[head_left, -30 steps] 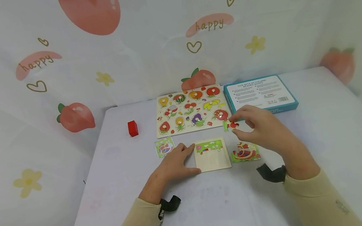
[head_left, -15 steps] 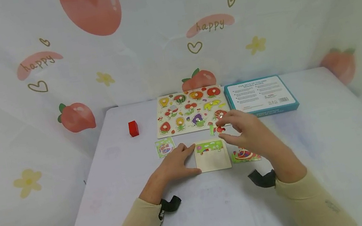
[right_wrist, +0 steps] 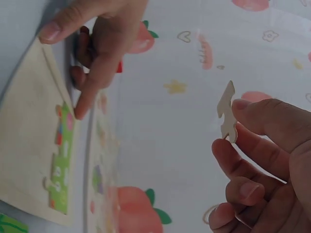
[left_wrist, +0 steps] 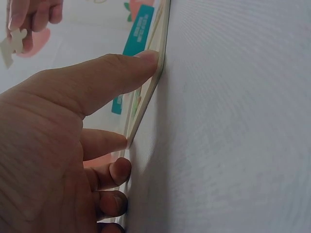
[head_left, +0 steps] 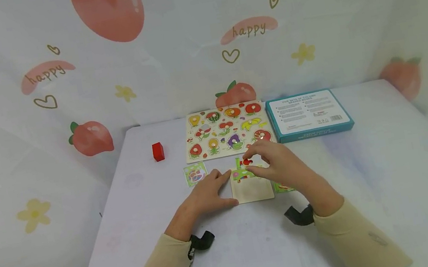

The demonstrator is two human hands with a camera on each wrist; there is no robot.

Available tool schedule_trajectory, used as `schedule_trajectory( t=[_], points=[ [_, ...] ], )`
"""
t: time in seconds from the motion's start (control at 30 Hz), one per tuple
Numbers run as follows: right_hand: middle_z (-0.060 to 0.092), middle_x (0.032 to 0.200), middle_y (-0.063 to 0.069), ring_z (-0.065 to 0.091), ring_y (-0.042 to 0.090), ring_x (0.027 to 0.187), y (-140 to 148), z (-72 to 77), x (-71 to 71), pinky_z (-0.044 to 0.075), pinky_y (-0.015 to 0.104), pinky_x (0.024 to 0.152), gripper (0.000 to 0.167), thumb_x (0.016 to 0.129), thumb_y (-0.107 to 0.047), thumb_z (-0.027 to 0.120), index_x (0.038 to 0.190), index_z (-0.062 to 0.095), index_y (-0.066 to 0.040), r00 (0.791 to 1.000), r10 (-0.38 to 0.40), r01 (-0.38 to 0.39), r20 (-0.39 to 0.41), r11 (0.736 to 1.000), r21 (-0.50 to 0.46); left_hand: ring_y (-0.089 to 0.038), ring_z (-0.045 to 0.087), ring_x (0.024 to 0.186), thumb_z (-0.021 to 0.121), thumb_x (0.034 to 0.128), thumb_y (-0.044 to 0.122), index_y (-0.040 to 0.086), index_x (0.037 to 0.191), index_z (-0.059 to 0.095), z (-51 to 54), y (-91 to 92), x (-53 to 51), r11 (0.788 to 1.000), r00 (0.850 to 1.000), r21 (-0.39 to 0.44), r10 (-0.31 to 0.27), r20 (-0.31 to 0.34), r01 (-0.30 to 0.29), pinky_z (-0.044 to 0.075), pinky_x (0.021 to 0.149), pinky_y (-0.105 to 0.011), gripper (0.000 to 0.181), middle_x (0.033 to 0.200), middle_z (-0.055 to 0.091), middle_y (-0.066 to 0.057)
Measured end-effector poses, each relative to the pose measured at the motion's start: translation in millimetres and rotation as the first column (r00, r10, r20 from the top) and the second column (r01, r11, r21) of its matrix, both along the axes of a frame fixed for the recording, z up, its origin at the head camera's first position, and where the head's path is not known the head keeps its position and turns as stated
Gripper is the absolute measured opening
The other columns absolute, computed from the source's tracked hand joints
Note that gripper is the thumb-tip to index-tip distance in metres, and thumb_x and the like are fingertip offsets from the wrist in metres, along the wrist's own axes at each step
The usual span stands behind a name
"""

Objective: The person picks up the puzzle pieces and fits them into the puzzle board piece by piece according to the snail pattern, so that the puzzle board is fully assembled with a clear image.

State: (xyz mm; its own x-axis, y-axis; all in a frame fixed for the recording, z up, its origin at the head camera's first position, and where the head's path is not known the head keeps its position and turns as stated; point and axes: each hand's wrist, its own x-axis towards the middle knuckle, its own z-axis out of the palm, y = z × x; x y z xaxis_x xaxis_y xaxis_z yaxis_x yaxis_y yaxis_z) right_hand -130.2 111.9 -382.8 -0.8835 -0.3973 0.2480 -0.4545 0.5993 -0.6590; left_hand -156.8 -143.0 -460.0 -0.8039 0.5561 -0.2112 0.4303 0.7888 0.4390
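My right hand [head_left: 276,163] pinches a green and red jigsaw piece [head_left: 244,162] between thumb and fingers, above the far edge of a small wooden puzzle tray [head_left: 252,191]. In the right wrist view, the pale bare back of the piece [right_wrist: 226,112] faces the camera. A green strip of joined pieces [right_wrist: 61,167] lies along the tray's far side; the rest of its floor shows bare wood. My left hand [head_left: 207,193] touches the tray's left edge, thumb at the near corner and index finger [left_wrist: 104,144] at the far one.
Partly under my right hand, loose colourful pieces [head_left: 284,187] lie right of the tray. A small picture card [head_left: 195,173] lies to its left. Behind stand a fruit knob puzzle board [head_left: 224,131] and a blue-edged box [head_left: 309,113]. A red block [head_left: 158,152] stands at the left.
My right hand has moved left with the jigsaw piece, from above the loose pieces to over the tray's far edge. The left hand and the tray have stayed put.
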Motion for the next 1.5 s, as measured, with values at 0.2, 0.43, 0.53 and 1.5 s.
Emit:
schedule_trajectory(
  t=[0.2,0.43,0.53,1.5],
  points=[
    [0.07,0.116,0.001,0.059,0.03,0.124,-7,-17.0,-8.2,0.053,0.045,0.094,0.027,0.092,-0.021,0.079,0.117,0.072,-0.012,0.995,0.023,-0.029,0.095,0.998,0.053,-0.016,0.049,0.098,0.08,0.0852,0.051,0.015,0.159,0.042,2.1,0.9,-0.6,1.0,1.0,-0.011,-0.015,-0.025,0.014,0.046,0.086,-0.035,0.09,0.117,0.049,-0.001],
    [0.069,0.115,-0.001,0.062,0.026,0.114,-15,-33.3,-14.6,0.05,0.046,0.099,0.028,0.092,-0.023,0.078,0.118,0.074,-0.013,0.985,0.024,-0.046,0.173,0.991,0.125,-0.015,0.048,0.097,0.08,0.0854,0.05,0.014,0.158,0.042,3.4,1.2,-0.4,1.0,0.999,-0.014,-0.025,-0.034,0.024,0.045,0.085,-0.033,0.09,0.115,0.049,-0.001],
    [0.069,0.115,-0.002,0.062,0.024,0.114,-19,-38.3,-15.6,0.05,0.044,0.099,0.026,0.093,-0.023,0.078,0.116,0.076,-0.014,0.98,0.022,-0.05,0.196,0.989,0.14,-0.015,0.048,0.096,0.08,0.0853,0.05,0.015,0.158,0.043,3.3,1.3,-0.5,1.0,0.999,-0.006,-0.025,-0.033,0.024,0.045,0.084,-0.033,0.089,0.115,0.049,-0.001],
    [0.062,0.096,-0.005,0.054,0.011,0.079,-33,-74.9,-13.9,0.047,0.028,0.072,0.022,0.089,-0.025,0.083,0.108,0.083,-0.014,0.998,0.028,-0.052,0.064,0.908,0.416,-0.015,0.048,0.095,0.08,0.0855,0.051,0.015,0.158,0.042,0.6,0.2,0.3,1.0,0.999,-0.01,-0.026,-0.039,0.026,0.044,0.084,-0.032,0.089,0.113,0.048,0.0]
  ],
)
